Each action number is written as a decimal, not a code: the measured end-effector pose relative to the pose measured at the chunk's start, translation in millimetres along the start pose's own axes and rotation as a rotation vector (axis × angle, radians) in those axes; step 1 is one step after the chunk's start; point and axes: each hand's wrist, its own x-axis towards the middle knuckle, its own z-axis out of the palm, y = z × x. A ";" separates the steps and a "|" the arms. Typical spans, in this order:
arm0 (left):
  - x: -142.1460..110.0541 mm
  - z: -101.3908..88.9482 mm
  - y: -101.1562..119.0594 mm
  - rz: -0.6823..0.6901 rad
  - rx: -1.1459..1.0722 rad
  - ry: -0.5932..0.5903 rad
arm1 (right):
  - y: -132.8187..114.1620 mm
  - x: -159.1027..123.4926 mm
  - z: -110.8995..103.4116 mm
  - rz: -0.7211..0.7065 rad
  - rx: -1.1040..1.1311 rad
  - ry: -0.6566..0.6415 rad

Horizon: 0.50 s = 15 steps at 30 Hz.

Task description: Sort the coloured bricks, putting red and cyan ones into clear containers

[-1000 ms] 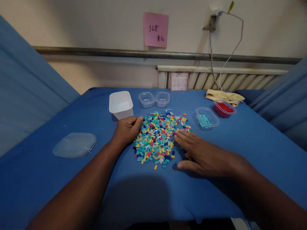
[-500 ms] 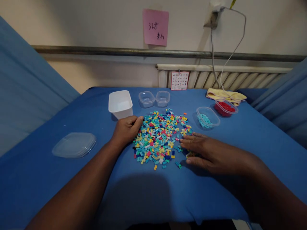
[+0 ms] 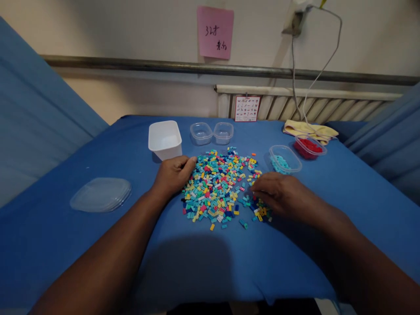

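A wide heap of small toy building bricks (image 3: pixel 213 188) in turquoise, yellow, pink, navy and other colours lies spread on the blue cloth. My left hand (image 3: pixel 173 175) rests at the heap's left edge, fingers curled under and thumb laid along them; whatever may be inside is hidden. Over the heap's right edge, my right hand (image 3: pixel 278 192) is bent downward with its fingertips drawn together, closed above a few loose bricks. I cannot make out whether a brick is between those fingers. Turquoise bricks lie in a clear tub (image 3: pixel 285 160) just beyond this hand.
A white bin (image 3: pixel 165 140) and two clear tubs, one left (image 3: pixel 201 133) and one right (image 3: pixel 223 133), stand behind the heap. Far right are a tub of red bricks (image 3: pixel 309 148) and a yellow cloth (image 3: pixel 306 128). Stacked clear lids (image 3: pixel 101 194) lie at left.
My right hand has gone from lying flat with fingers stretched to bent with fingertips together, uncovering bricks below it. My left hand keeps its place. The view has tilted slightly.
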 end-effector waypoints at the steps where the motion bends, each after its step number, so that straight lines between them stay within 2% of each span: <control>1: 0.2 0.1 -0.3 -0.001 -0.002 -0.003 | -2.8 2.3 3.1 -0.017 0.001 -0.005; 4: 0.7 0.9 -1.9 -0.004 -0.006 -0.005 | -11.0 9.9 11.8 -0.041 -0.030 -0.070; 8: 1.6 2.1 -4.0 -0.006 0.006 -0.011 | -18.7 21.0 15.9 0.005 -0.141 -0.141; 15: 1.9 1.7 -2.5 -0.009 0.001 -0.017 | -25.1 36.9 18.8 0.056 -0.329 -0.198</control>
